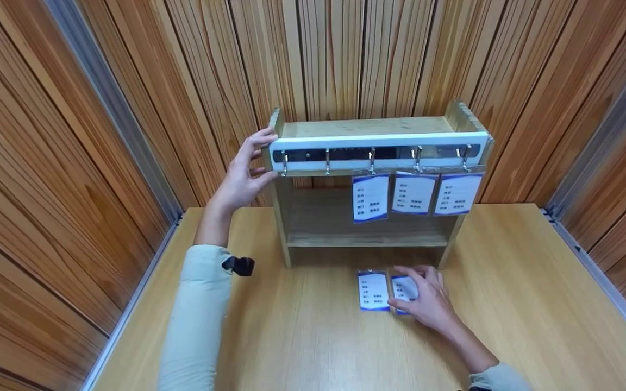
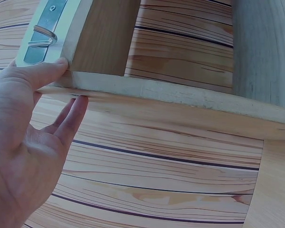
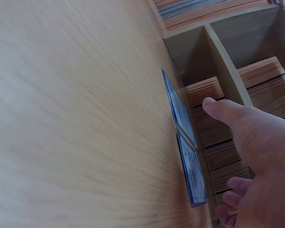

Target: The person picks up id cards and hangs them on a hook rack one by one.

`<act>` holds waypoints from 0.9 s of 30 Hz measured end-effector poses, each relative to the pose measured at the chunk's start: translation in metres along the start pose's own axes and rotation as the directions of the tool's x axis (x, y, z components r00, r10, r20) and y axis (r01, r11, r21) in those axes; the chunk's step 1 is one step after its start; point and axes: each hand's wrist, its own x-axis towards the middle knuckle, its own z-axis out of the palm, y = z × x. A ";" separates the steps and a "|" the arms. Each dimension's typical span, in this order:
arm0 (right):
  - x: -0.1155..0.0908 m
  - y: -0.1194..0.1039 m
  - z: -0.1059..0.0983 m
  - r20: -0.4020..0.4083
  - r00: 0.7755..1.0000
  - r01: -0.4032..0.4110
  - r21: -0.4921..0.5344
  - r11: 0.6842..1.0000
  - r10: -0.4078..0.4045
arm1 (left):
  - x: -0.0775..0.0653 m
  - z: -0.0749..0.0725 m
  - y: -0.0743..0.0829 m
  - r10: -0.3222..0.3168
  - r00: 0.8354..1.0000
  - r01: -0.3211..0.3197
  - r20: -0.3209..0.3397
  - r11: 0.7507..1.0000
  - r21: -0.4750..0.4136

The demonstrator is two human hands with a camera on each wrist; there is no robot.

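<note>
My left hand (image 1: 241, 176) holds the left end of a small wooden shelf (image 1: 367, 239), its thumb by the white hook rail (image 1: 296, 163) and its fingers against the side panel (image 2: 171, 95). Three badge cards, a left one (image 1: 370, 198), a middle one (image 1: 414, 194) and a right one (image 1: 458, 194), hang from the rail's metal hooks. Two more lie on the table before the shelf, a left badge card (image 1: 373, 291) and a right badge card (image 1: 403, 288). Over the latter my right hand (image 1: 427, 298) hovers with thumb and fingers spread, partly covering it.
Under the shelf is a light wood table (image 1: 291, 336). Wood-plank walls (image 1: 335, 60) rise behind and at both sides, with metal strips in the corners. At the rail's left end a hook (image 1: 285, 162) carries no card.
</note>
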 end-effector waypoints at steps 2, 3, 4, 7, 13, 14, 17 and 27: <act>0.000 0.000 0.000 0.013 1.000 -0.008 0.002 1.000 0.008 | 0.000 0.000 -0.001 0.002 1.000 -0.002 -0.001 1.000 0.001; 0.000 0.000 0.000 0.023 1.000 -0.015 0.001 1.000 0.015 | 0.001 0.000 -0.001 0.004 1.000 -0.004 -0.001 1.000 0.002; 0.001 0.000 0.000 0.033 0.999 -0.023 0.002 1.000 0.023 | 0.001 -0.001 -0.001 0.005 1.000 -0.005 -0.001 1.000 0.003; 0.002 0.000 0.001 0.060 0.997 -0.054 -0.001 0.999 0.054 | 0.001 -0.001 0.000 0.007 1.000 -0.007 0.001 1.000 0.007; 0.002 -0.001 0.003 0.094 0.991 -0.091 -0.011 0.996 0.091 | 0.000 -0.001 0.001 -0.001 1.000 0.002 0.000 1.000 0.007; 0.002 0.000 0.004 0.097 0.991 -0.095 -0.012 0.995 0.096 | -0.001 -0.001 0.001 -0.002 1.000 0.002 0.000 1.000 0.006; 0.002 0.001 0.005 0.098 0.990 -0.100 -0.022 0.995 0.102 | -0.002 0.000 0.001 -0.003 1.000 0.003 0.000 1.000 0.006; 0.003 0.003 0.007 0.093 0.992 -0.080 -0.063 0.995 0.086 | 0.000 0.001 0.001 0.000 1.000 0.000 -0.001 1.000 0.001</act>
